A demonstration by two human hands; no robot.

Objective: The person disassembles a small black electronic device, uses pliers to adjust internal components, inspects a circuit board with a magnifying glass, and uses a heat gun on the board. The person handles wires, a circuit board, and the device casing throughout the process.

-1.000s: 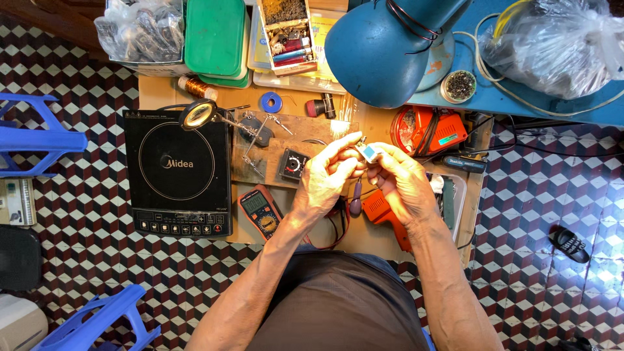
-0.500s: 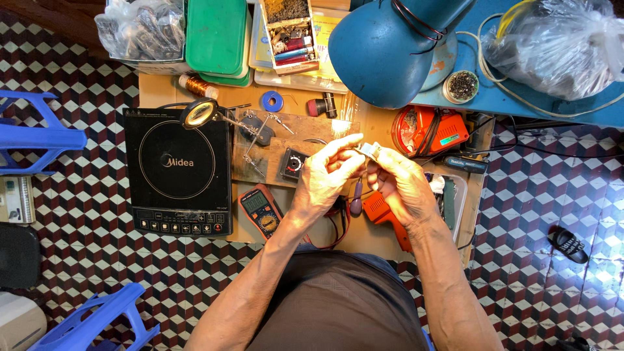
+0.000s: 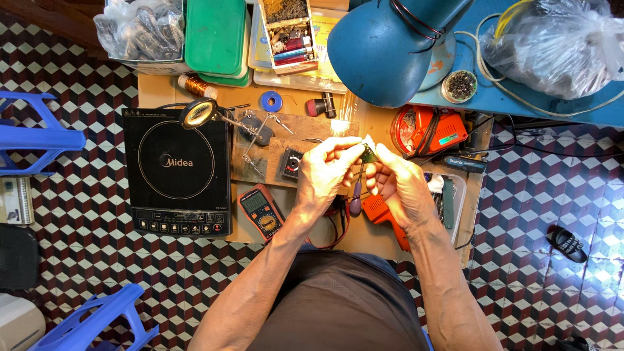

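Over the wooden workbench (image 3: pixel 377 123), my left hand (image 3: pixel 325 172) and my right hand (image 3: pixel 400 182) meet on a small green circuit board (image 3: pixel 369 153), pinched between the fingertips of both. A thin tool with a purple handle (image 3: pixel 355 203) hangs down between my hands; which hand grips it is hidden. Right under my right hand lies an orange tool (image 3: pixel 383 214). A small orange multimeter (image 3: pixel 261 212) rests just left of my left wrist.
A black induction cooker (image 3: pixel 177 172) fills the bench's left. A magnifier on a helping-hands stand (image 3: pixel 201 112), a blue desk lamp (image 3: pixel 387 49), green boxes (image 3: pixel 214 36), an orange case (image 3: pixel 426 130), plastic bags (image 3: pixel 559 42). Blue stools (image 3: pixel 32 140) stand on the tiled floor.
Both hands have stayed together on the small board, with only slight finger shifts; the board sits a little lower and more level between the fingertips.
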